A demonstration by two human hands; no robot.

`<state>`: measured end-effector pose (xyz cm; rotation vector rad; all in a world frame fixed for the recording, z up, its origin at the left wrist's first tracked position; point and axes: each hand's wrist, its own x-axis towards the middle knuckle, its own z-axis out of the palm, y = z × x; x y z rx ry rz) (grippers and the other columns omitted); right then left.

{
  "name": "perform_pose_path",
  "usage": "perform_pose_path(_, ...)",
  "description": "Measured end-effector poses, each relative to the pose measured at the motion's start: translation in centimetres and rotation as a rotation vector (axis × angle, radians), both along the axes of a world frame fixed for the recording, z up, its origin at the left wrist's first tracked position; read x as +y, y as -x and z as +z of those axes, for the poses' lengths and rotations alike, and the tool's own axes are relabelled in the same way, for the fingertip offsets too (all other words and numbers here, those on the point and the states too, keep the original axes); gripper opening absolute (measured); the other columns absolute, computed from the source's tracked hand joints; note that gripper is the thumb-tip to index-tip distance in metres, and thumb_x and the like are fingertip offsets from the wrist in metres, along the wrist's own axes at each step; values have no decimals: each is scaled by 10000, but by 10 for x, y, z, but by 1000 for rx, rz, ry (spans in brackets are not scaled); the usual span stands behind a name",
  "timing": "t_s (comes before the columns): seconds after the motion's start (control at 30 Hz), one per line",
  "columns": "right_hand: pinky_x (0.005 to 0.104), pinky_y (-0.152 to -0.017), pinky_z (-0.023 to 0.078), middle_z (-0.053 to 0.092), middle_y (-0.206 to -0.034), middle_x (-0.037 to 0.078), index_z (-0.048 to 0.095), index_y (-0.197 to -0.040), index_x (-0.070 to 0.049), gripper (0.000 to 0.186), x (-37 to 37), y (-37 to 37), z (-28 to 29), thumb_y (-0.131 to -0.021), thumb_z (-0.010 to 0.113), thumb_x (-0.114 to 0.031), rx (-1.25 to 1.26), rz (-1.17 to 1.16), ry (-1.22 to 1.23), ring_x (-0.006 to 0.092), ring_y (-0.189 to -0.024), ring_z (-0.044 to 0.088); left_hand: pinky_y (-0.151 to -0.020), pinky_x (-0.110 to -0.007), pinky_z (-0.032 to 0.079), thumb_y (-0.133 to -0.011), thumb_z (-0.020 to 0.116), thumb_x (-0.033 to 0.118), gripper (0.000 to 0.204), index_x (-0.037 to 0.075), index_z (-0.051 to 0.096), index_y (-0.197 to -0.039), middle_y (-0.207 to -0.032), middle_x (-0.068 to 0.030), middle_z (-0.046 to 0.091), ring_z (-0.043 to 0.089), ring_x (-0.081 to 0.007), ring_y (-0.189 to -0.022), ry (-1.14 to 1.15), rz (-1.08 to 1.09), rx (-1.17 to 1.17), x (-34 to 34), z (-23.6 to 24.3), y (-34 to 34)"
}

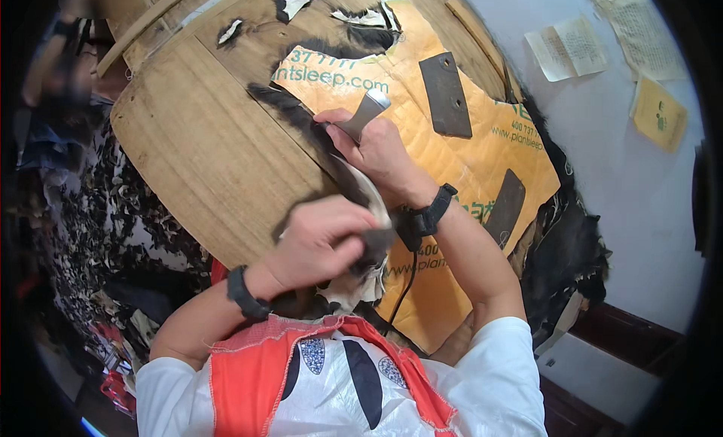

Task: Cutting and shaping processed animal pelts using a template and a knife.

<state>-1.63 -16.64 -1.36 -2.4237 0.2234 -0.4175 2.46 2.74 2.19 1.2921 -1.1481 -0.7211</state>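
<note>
My left hand (320,240), slightly blurred, is closed at the lower end of a dark fur strip (360,182) with a pale skin side. Just above and to the right, my right hand (380,151) is closed round a flat grey knife-like tool (363,115) with a shiny silver end. Its fingertips are at the upper part of the strip, and its working edge is hidden. The strip lies along the border between a wooden board (215,155) and a yellow sheet with green print (410,42). More pale-backed fur (354,288) bunches below my left hand.
Dark flat plates (444,94) (506,204) lie on the yellow sheet. Small fur scraps (294,6) sit at the board's far end. Many black-and-white scraps (113,234) heap at left; dark fur (565,249) hangs at right. Another person's arm (45,60) shows far left.
</note>
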Motion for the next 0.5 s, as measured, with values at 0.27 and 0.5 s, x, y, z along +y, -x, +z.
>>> perform_pose_path(0.27,303,-885,482,702,-1039,53,706,-1157,-37,274,-25,44,50,-1011,551,-210,186,-39,-875,126,-979,614,-799,-356,541,-954,645,159,239,0,682,-1129,-908,-132,730,700,-198,-868,-435,378,66,-29,10,-67)
perform_pose_path(0.5,287,-904,469,677,-1085,38,705,-1159,-41,316,-23,81,118,-996,561,-271,219,-74,-915,127,-1012,603,-787,-304,521,-929,698,204,400,-73,598,-1200,-994,-89,708,655,-127,-909,-397,395,20,-71,-31,-169)
